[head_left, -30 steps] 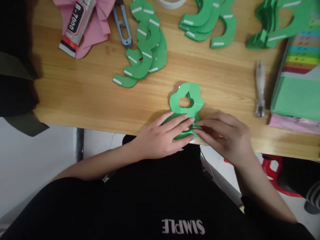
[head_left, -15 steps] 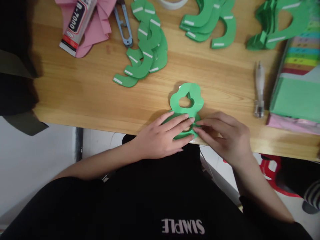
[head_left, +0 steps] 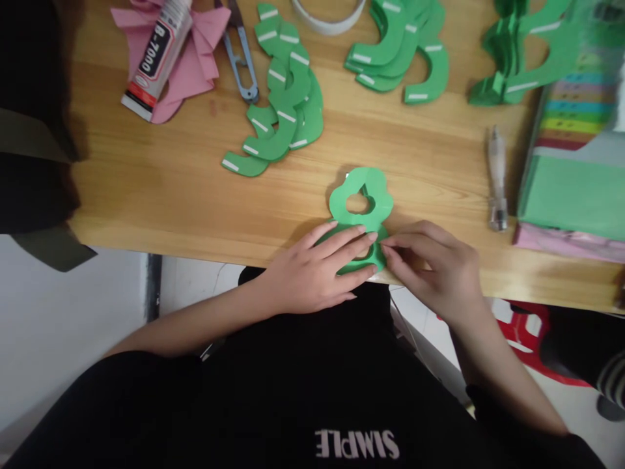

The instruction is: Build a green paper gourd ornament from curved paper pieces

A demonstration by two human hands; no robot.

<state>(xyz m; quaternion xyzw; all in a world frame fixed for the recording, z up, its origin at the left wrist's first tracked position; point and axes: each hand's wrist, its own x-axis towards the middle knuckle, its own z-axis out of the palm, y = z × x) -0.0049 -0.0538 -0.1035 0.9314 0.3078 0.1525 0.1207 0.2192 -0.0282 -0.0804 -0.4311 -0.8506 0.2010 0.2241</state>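
Near the table's front edge lies a green paper cut-out [head_left: 361, 218], with a wavy-edged ring at its far end and a second opening nearer me. My left hand [head_left: 317, 267] rests flat over its lower part, fingers spread, and covers much of it. At the cut-out's right edge, my right hand [head_left: 434, 270] is closed in a pinch of thumb and forefinger. Whatever is between those fingertips is too small to make out. Farther back spreads a pile of curved green paper pieces [head_left: 278, 137], each with white strips at the ends.
Along the back are a B-7000 glue tube [head_left: 156, 62] on pink folded paper [head_left: 198, 71], blue thread snips [head_left: 241, 65], a white tape roll [head_left: 332, 25] and more green pieces [head_left: 383, 52]. A pen [head_left: 497, 176] and packs of coloured paper [head_left: 571, 195] lie at the right.
The camera view has shifted a little. My right fingertips have moved slightly outward, from over the cut-out to its right edge. My left hand stays on the paper.
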